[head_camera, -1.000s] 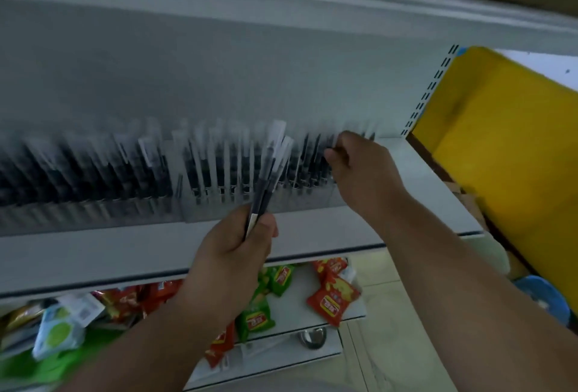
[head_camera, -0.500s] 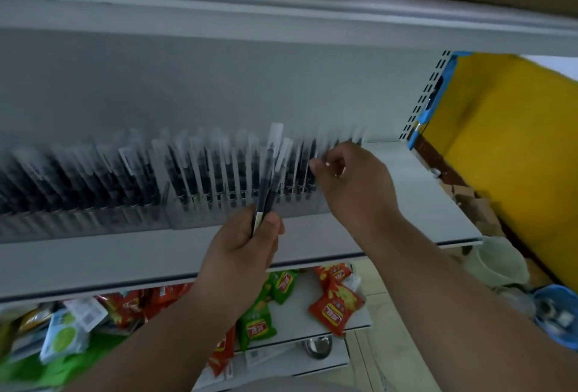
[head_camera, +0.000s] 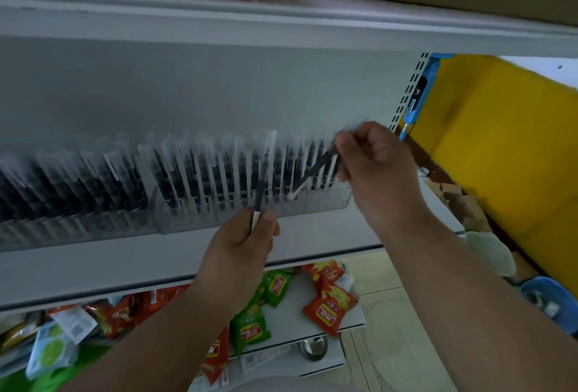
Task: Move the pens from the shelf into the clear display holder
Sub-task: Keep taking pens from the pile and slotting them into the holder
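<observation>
Head view: right hand (head_camera: 373, 160) hides blurred pen's (head_camera: 316, 169) top.

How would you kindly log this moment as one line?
left hand: holds upright pen | right hand: pinches slanted pen over clear holder

Grey shelf (head_camera: 312, 237), clear display holder (head_camera: 250, 213) resting on it

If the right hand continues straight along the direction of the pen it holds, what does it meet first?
The right hand aims its black pen down-left; the white tip would probably first meet the clear plastic display holder among the standing pens, though depth is unclear.
</observation>
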Demonstrator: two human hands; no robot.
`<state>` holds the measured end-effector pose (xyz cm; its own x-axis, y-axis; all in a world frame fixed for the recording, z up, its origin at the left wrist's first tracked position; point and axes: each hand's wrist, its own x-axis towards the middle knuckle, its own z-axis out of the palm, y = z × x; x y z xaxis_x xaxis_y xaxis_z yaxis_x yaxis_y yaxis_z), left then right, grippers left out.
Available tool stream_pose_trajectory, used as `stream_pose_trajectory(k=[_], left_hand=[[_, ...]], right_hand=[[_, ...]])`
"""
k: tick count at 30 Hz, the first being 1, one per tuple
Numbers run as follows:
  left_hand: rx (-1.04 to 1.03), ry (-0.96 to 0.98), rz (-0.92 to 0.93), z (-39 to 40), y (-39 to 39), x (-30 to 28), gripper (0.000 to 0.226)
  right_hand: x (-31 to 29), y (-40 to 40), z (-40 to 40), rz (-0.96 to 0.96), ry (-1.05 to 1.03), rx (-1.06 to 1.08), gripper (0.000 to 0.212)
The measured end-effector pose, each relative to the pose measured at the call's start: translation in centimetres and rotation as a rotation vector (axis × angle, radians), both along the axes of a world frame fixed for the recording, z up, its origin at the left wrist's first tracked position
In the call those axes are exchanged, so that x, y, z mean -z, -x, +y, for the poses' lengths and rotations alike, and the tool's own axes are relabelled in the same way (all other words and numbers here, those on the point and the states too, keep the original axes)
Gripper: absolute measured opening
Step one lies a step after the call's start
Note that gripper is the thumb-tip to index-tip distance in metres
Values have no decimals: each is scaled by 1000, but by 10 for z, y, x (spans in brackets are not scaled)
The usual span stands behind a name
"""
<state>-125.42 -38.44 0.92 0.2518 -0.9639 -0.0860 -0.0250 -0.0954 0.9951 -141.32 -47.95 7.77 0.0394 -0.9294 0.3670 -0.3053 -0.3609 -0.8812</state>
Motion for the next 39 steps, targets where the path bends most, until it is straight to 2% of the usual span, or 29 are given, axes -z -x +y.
stream_pose_trajectory(k=[2,6,12,21,25,30,32,36,39], left_hand=[[-26,-11,44,2,-1,-1,32],[-7,2,49,6,-1,-4,31],[-25,8,15,10,-4,-4,30],[13,23,8,10,3,-4,31],[21,31,-34,6,3,1,34],[3,31,-63,4,4,2,34],[0,39,-76,2,3,2,33],[49,59,-147,-4,10,0,33],[113,60,-267,-5,18,0,32]], right_hand=[[-2,7,-10,143,151,114,19],[-1,2,-19,336,259,126,13],[18,-5,-24,557,161,24,16],[17,-10,-33,588,133,-2,18],[17,-10,-35,712,85,-61,18],[27,-10,-22,693,-38,85,26],[28,-9,-11,593,-14,105,30],[17,-18,11,286,-92,-127,34],[15,-25,14,152,-155,-205,41]])
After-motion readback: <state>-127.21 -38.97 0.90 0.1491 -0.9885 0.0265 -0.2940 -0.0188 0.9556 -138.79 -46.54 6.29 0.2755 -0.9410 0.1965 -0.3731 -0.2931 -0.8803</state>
